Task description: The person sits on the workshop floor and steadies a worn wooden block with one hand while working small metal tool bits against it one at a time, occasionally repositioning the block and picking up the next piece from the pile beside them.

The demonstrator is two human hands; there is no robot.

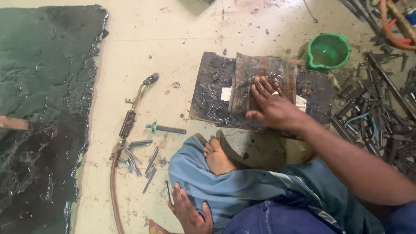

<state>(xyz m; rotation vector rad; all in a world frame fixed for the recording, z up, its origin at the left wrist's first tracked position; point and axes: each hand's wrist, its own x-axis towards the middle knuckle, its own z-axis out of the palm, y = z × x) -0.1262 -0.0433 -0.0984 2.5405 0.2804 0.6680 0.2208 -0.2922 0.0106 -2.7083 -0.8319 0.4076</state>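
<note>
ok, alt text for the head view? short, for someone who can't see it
A person sitting on a tiled floor presses the right hand flat on a dirty folded cloth lying on a blackened board, while the left hand rests on the floor by the knee. A torch with hose and loose metal rods lie to the left, a green bucket behind.

Tool pile [381, 108] cut off at right

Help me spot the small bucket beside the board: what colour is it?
Green; the bucket shows in the head view, upper right.
</note>
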